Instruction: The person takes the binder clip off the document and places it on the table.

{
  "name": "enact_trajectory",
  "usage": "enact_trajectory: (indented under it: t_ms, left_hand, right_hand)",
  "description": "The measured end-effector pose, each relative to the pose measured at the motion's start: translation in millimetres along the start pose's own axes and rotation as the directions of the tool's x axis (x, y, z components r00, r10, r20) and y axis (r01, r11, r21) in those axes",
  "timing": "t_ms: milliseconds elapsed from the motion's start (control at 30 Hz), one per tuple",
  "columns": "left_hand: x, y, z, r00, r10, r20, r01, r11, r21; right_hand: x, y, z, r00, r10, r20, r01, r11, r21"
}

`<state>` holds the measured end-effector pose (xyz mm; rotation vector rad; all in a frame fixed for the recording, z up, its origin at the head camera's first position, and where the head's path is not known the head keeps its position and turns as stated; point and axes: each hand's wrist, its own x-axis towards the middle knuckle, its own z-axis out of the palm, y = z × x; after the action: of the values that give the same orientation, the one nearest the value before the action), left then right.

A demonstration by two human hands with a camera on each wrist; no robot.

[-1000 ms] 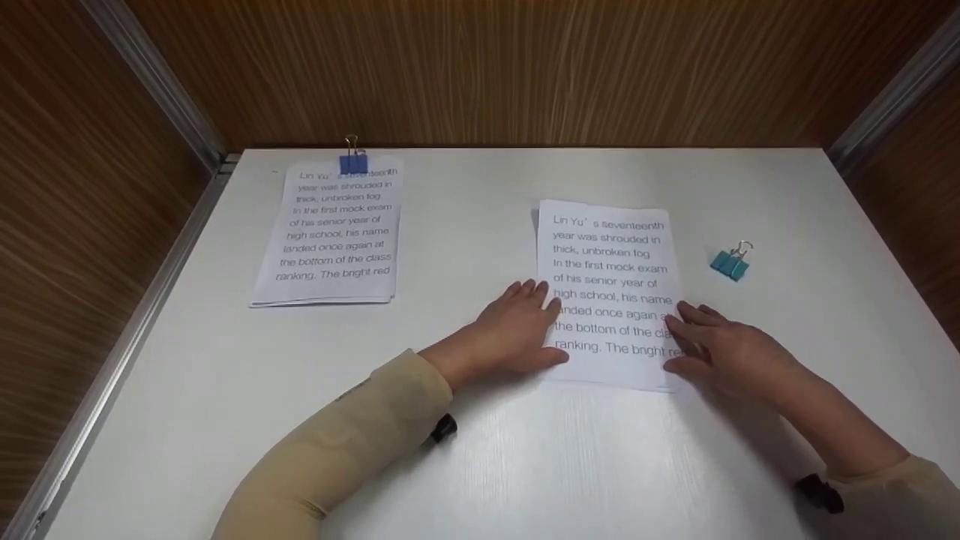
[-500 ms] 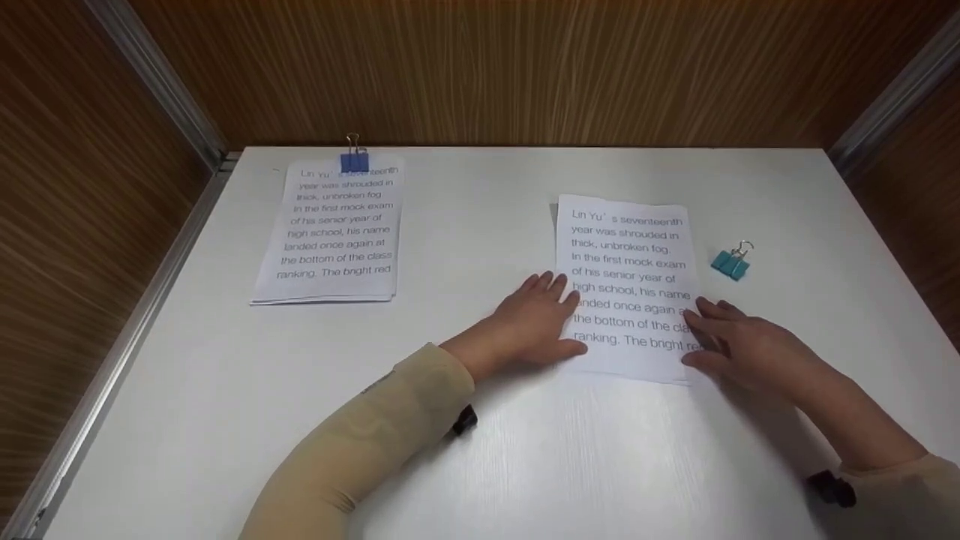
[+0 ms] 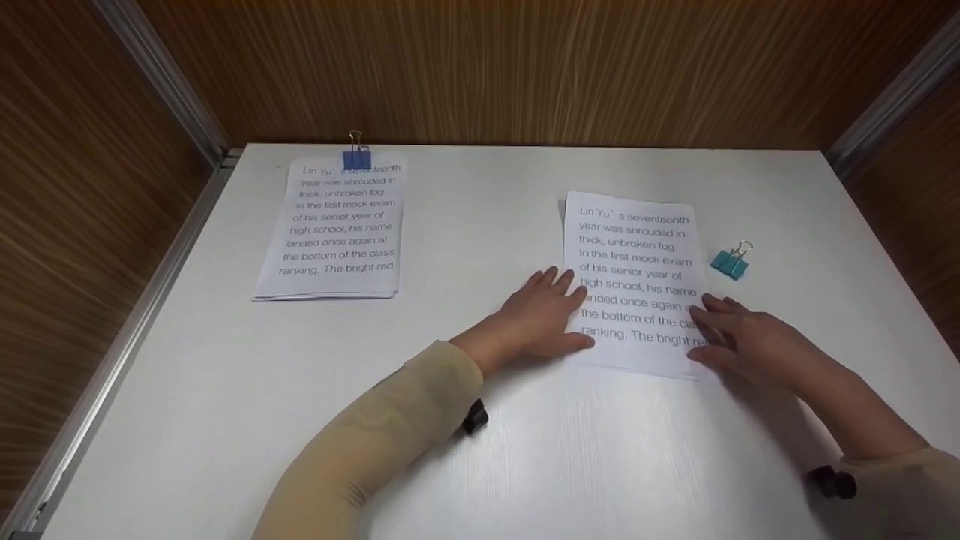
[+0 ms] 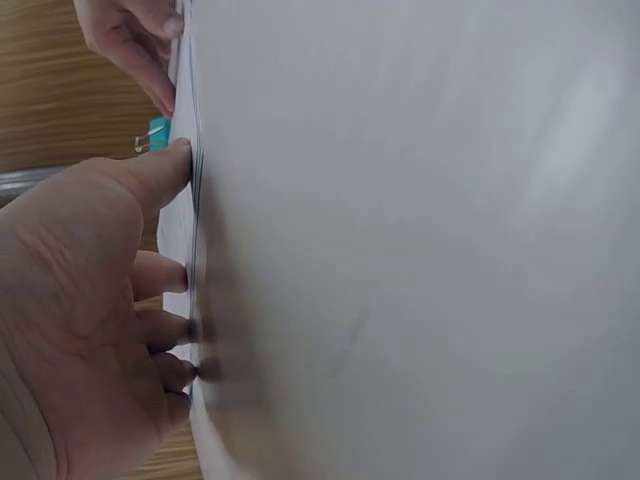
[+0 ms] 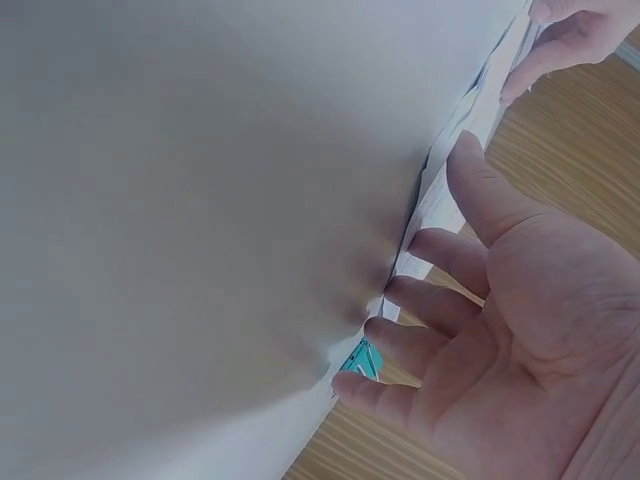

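Observation:
A stack of printed paper sheets (image 3: 634,262) lies on the table, its upper left corner showing a slightly offset sheet beneath. My left hand (image 3: 536,319) touches the stack's left edge with extended fingers, the thumb at its lower left part. On the opposite side, my right hand (image 3: 757,341) rests with its fingers against the right edge. In the left wrist view, the left fingertips meet the thin layered edge of the paper (image 4: 196,200). The right wrist view shows the right fingers (image 5: 440,300) spread along the other edge. A teal binder clip (image 3: 730,262) lies right of the stack.
At the back left lies another stack of printed sheets (image 3: 337,232), with a blue binder clip (image 3: 357,160) on its top edge. Wood-grain panels (image 3: 510,67) enclose the white table (image 3: 480,217) at the back and sides.
Both hands and the paper stack between them have shifted to the right and slightly away, closer to the teal binder clip. The clipped stack and the teal clip stay in place.

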<state>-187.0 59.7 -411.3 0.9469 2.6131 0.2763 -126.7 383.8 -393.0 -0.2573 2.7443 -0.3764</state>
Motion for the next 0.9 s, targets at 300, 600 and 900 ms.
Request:
enact_trajectory:
  t_ms: [300,600,900]
  left_hand:
    - [-37.3,-38.3,-17.6,0.990,-0.047,-0.132,0.038,0.997,-0.068]
    - [-108.6,-121.8,-36.2,0.958,-0.145,-0.245,0.125,0.987,-0.096]
    - [-176.7,-194.4,-32.7,0.921,-0.296,-0.254,0.272,0.954,-0.127]
  right_hand:
    - [2.2,-16,-1,0.995,-0.040,-0.088,0.041,0.999,0.007]
    - [31.1,-82,-1,0.964,-0.194,-0.184,0.190,0.981,-0.041]
    - [75.5,-166,16,0.881,-0.418,-0.223,0.410,0.908,-0.086]
